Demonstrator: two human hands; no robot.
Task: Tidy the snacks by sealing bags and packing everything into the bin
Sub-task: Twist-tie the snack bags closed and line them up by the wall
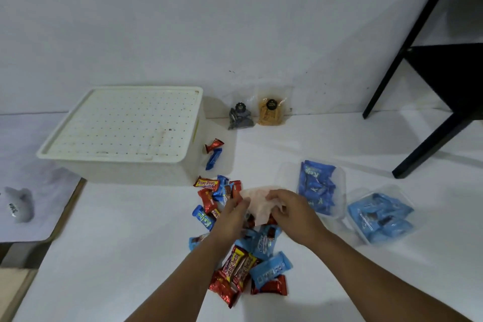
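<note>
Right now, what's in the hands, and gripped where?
Both hands hold one thin pale plastic bag over the snack pile: left hand pinches its left edge, right hand its right edge.

1 lidded bin [122,125], 2 sealed snack bags [241,116], 2 clear tubs w/ blue packs [322,188], 1 loose wrapper pile [245,264]

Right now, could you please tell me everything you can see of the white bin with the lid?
The white bin is a rectangular, plastic-looking box, faintly translucent at the sides. Its lid, dotted with rows of small holes and slightly stained, is on and lies flat. It stands on the white surface near the wall, left of the snack pile; neither hand touches it.
</note>
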